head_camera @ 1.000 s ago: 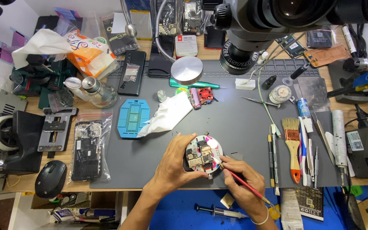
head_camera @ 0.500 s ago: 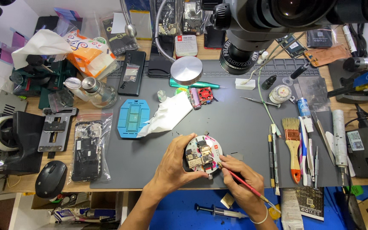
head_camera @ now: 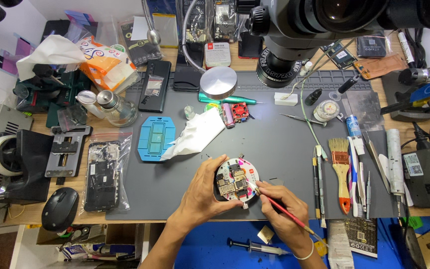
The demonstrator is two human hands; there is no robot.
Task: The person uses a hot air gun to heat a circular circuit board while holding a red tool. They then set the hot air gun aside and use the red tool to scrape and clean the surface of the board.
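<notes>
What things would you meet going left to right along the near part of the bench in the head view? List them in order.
Black mouse → bagged phone → left hand → round fixture → right hand → orange-handled brush

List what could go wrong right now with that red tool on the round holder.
1. The right hand presses the red-handled tool into small circuit boards on the round holder; a slip might scratch them.
2. Only the left hand steadies the holder, so it could turn under pressure.
3. Small dark bits lie loose on the grey mat nearby; a sleeve or wrist could sweep them off.
</notes>
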